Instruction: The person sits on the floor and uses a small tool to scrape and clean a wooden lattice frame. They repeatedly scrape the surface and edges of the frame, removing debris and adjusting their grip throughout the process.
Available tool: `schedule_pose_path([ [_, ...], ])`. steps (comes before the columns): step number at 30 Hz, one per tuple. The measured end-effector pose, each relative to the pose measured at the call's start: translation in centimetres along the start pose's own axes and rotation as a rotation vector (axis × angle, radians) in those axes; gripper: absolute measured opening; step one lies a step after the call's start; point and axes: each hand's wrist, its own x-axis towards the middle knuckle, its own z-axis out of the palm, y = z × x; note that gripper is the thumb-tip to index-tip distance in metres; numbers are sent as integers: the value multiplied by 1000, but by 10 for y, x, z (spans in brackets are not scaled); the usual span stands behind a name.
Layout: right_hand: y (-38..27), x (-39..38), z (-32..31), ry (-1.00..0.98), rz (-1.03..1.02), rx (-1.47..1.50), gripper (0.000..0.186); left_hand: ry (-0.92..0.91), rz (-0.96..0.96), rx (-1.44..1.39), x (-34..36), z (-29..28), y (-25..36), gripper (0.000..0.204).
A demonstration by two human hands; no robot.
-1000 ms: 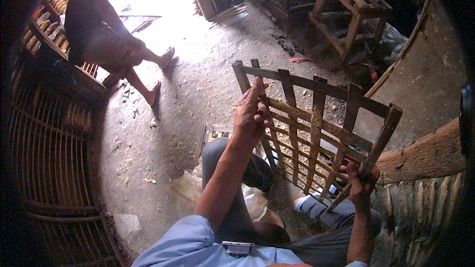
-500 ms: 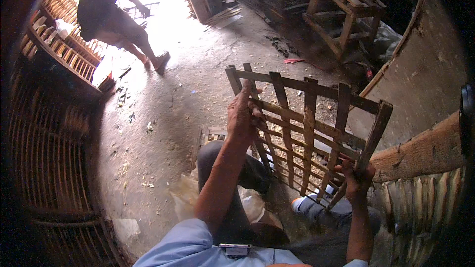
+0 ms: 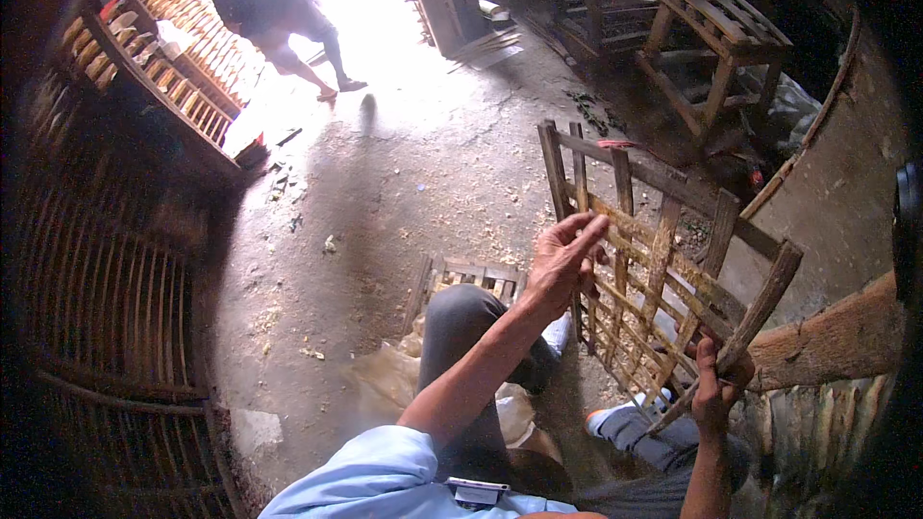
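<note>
- A wooden lattice (image 3: 660, 255) is held up at a slant at 3 o'clock from the middle of the view, its top rail facing 2 o'clock.
- At 4 o'clock, the lattice's right end rail is gripped by the right hand (image 3: 713, 384), the thumb laid along the near side.
- Just right of the middle, towards 3:30, the left hand (image 3: 565, 264) is placed at the lattice's left part, forefinger stretched out and the other fingers partly curled; whether a slat is pinched cannot be told.
- Near the middle, beyond the person's bent knee (image 3: 463, 319), a slatted piece (image 3: 481, 266) is set on the floor (image 3: 370, 187).
- Pale scraps are strewn over the floor, and crumpled plastic (image 3: 385, 380) is spread at 7 o'clock.
- Between 3 and 4 o'clock, a log (image 3: 832, 338) is seen beyond the right hand.
- A slatted stool (image 3: 721, 27) is stood at 2 o'clock.
- Between 8 and 9 o'clock, the view is lined by a barred rack (image 3: 120, 312).
- Between 10 and 11 o'clock, a co-worker (image 3: 264, 0) in dark clothes is seen bent over against bright light.
</note>
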Motion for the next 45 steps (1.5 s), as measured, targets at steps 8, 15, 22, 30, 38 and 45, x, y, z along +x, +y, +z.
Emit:
schedule_pose_path([
  [8,-21,4,-3,-78,54,255,20,78,31,79,8,-2,-9,33],
  [15,24,3,-7,-17,-17,196,23,46,18,50,5,-8,-4,39],
  [22,-26,-1,3,23,9,172,17,91,13,-45,16,-11,-22,38],
  [30,-40,13,0,-26,16,170,20,152,115,144,0,-3,-10,39],
  [38,-40,8,-6,-96,113,144,17,-19,356,512,-15,14,9,42],
  [45,-48,10,2,-77,101,208,15,-77,211,393,0,-7,11,28],
])
